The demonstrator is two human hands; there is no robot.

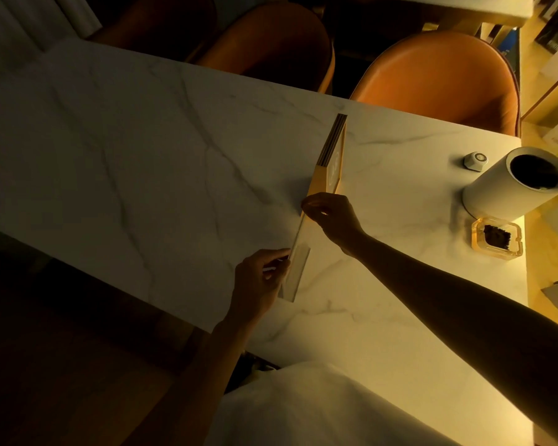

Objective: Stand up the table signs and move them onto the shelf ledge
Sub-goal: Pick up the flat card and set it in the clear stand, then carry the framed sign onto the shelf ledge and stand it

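Dim warm light falls on a marble table [142, 140] with orange chairs [438, 75] behind it. A table sign [331, 156] stands on edge near the middle of the table, seen almost edge-on. The right hand [332, 214] pinches its upper edge with fingers nearly closed, and the left hand [260, 278] closes its fingers on the clear base [295, 273]. I think the thin panel can slip or tip if one grip loosens. The white cylinder [512, 185] and amber ashtray [496, 233] stand well apart. No shelf ledge is visible.
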